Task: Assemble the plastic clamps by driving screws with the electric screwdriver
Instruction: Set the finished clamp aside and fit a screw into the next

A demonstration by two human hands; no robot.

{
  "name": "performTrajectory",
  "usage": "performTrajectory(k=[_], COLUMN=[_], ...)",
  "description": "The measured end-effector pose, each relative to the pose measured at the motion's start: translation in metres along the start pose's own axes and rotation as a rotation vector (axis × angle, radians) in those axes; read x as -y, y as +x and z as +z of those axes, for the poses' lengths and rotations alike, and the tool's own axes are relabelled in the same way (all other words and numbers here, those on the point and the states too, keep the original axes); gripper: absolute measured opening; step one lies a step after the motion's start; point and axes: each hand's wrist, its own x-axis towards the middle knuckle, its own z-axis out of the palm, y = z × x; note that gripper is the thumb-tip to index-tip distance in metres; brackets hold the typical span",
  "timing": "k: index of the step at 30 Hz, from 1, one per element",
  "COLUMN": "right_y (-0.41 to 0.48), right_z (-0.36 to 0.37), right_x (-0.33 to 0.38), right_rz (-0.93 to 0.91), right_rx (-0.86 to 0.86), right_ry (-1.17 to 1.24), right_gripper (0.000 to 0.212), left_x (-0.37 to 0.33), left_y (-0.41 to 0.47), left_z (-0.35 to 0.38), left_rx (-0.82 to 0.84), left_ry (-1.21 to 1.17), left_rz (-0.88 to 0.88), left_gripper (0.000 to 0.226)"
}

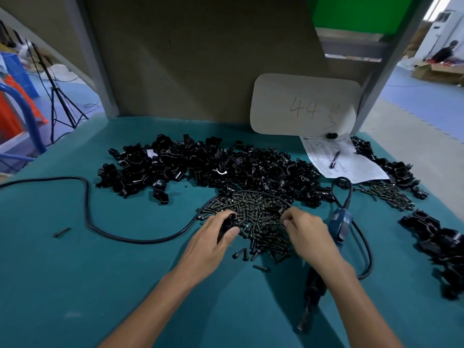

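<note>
Left hand (213, 237) grips a clamp (227, 225), right hand (310, 233) picks among screws (256, 212), catch unclear; screwdriver (339, 226) lies idle, clamp heap (213, 167) waiting.

On the teal-covered worktable (75, 285), a wide heap of black plastic clamp parts (213, 167) lies at the back. Just before it sits a pile of dark metal screws (256, 219), half ringed by a black rubber power cable (88, 209) that runs off left. The left hand (211, 242), gripping a black plastic clamp piece (229, 223), is at the pile's left edge. The right hand (311, 234) is at its right edge. The blue electric screwdriver (340, 226) lies just right of the pile, partly under the right forearm. Behind it lies a white printed paper sheet (351, 167), and a rounded cardboard sign (303, 104) leans behind that. A smaller scatter of screws (388, 194) and a cluster of black clamps (437, 242) lie farther right.
</note>
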Motion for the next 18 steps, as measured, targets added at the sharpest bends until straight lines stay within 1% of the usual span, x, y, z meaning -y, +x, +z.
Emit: performTrajectory(k=[1,2,5,7,9,11,13,15,18], right_y=[-0.002,-0.004,-0.014,-0.018,-0.021,-0.022,-0.021,-0.019,-0.016], right_z=[-0.004,-0.006,0.002,0.010,0.016,0.022,0.027,0.032,0.037], right_x=[0.000,0.001,0.015,0.023,0.029,0.035,0.041,0.049,0.054], right_rz=[-0.002,-0.007,0.037,0.095,0.085,0.033,0.006,0.032,0.073], right_rx=[-0.011,0.014,0.155,0.160,0.104,0.043,-0.005,-0.024,-0.003], right_ry=[0.090,0.200,0.593,0.779,0.919,1.018,1.042,1.103,1.173], right_gripper=[0.023,0.029,0.041,0.037,0.025,0.017,0.015,0.015,0.019], left_x=[0.000,0.000,0.001,0.001,0.001,0.002,0.002,0.001,0.000], left_y=[0.001,0.001,0.002,0.002,0.002,0.002,0.003,0.003,0.003], left_z=[0.000,0.000,0.001,0.001,0.001,0.001,0.001,0.001,0.001], left_rx=[0.003,0.007,0.010,0.003,0.000,0.001,0.010,0.014,0.005], left_ry=[0.006,0.013,0.020,0.026,0.034,0.040,0.046,0.051,0.046], left_rz=[-0.004,-0.008,-0.006,-0.001,0.002,0.006,0.014,0.018,0.022], left_gripper=[0.059,0.058,0.059,0.060,0.061,0.062,0.062,0.061,0.055])
